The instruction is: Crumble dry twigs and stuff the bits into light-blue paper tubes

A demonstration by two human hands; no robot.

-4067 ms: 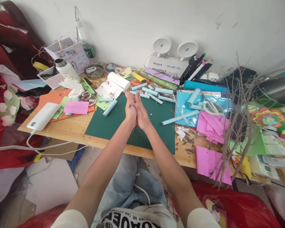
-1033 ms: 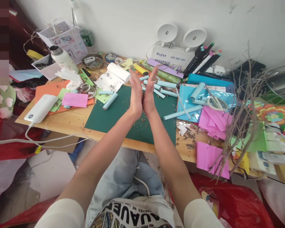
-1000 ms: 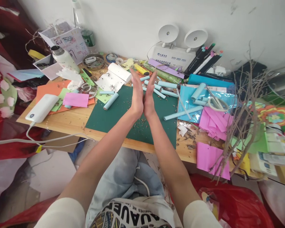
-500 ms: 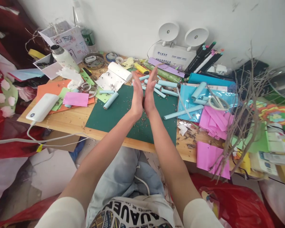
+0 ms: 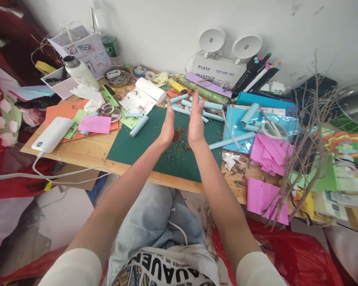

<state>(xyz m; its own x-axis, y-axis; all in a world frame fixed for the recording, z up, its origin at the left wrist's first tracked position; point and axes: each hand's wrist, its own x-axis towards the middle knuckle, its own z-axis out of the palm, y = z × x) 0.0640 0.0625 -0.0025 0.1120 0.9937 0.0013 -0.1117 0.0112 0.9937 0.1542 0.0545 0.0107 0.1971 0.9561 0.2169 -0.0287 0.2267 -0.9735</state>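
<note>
My left hand stands on edge over the dark green mat, fingers stretched out and pointing away. Facing it, my right hand is also upright and straight-fingered, a small gap apart. Neither holds anything. A pile of brown plant crumbs lies between the palms, and more bits are scattered nearer to me. Several light blue paper tubes lie just beyond and beside my right hand. Left of my left hand rests a single short blue tube.
White paper roll with crumbs lies at the back. Scissors, pink paper and dry branches crowd the right. A white power bank with a cable and a bottle stand left. Behind is an emergency lamp.
My hands have moved apart from being nearly pressed together, left hand to the left and right hand to the right. The pile of crumbs between them now shows.
</note>
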